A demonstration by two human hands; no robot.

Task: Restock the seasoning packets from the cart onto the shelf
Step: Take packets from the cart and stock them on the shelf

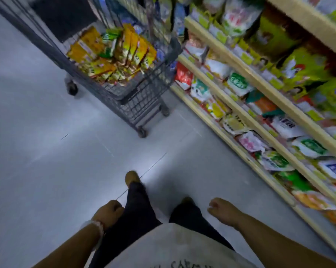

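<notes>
Bare forearms, pale beaded bracelet [97, 227] on left wrist, white lettered shirt [174, 248], dark trousers [138, 207], tan shoes [131, 177]

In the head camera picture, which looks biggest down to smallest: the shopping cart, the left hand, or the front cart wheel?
1. Shopping cart, by far.
2. Left hand, though it sits nearest the camera, which inflates it.
3. Front cart wheel, smallest, and farther away.

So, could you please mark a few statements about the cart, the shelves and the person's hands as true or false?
1. The cart holds yellow seasoning packets. True.
2. The left hand grips a packet. False: it holds nothing.
3. The shelf stands on the person's right. True.
4. The right hand rests on the cart. False: it hangs by the leg, well short of the cart.
</notes>
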